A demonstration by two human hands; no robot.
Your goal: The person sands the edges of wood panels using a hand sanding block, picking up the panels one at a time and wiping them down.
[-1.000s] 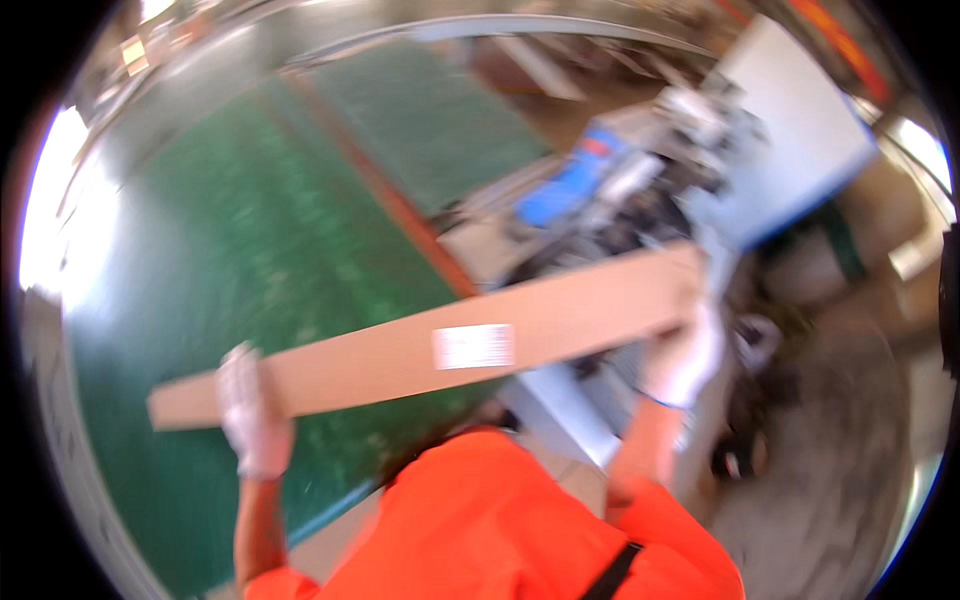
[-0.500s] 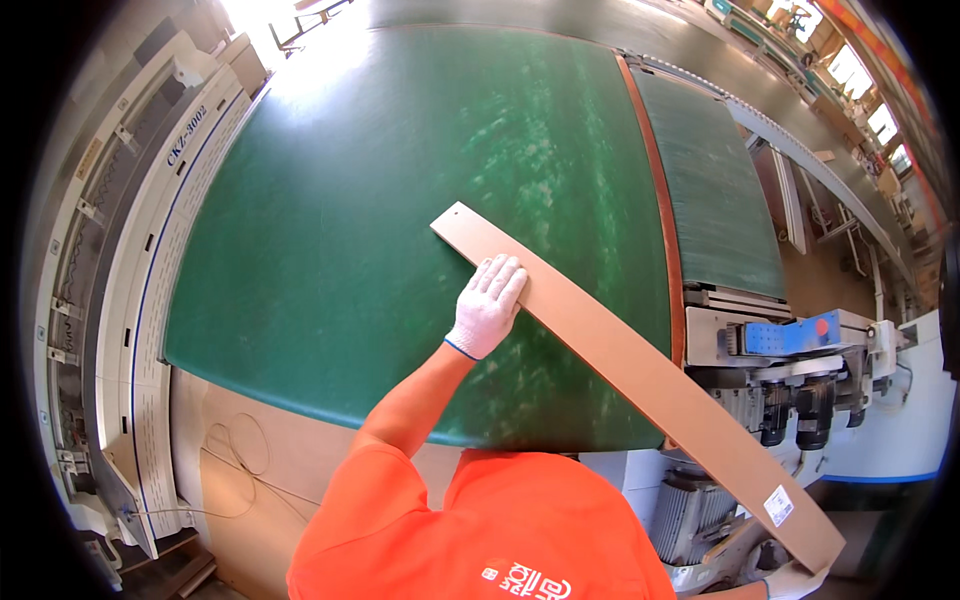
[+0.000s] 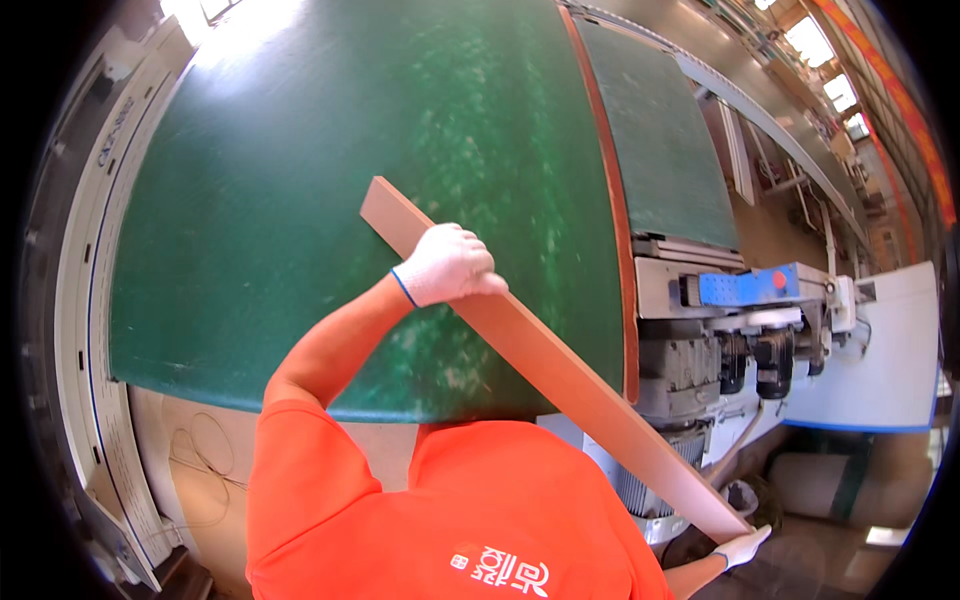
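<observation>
A long, light-brown flat board (image 3: 560, 365) slants from the green belt surface down to the lower right, past my right side. My left hand (image 3: 450, 264), in a white knit glove with a blue cuff, is closed over the board near its far end, the thumb along the upper edge. At the near end, my right hand (image 3: 743, 547), also in a white glove, holds the board; some of its fingers are hidden by it. The far end of the board rests on or just above the belt (image 3: 270, 250); I cannot tell which.
A reddish-brown strip (image 3: 606, 170) borders the belt on the right, with a second green belt (image 3: 655, 150) beyond. Right of me stands machinery with motors (image 3: 773, 362) and a blue bracket (image 3: 745, 288). A long white machine rail (image 3: 90, 330) runs along the left.
The board has tipped towards its edge, so its labelled face no longer shows. My left hand has rolled over its top edge. The view has shifted right.
</observation>
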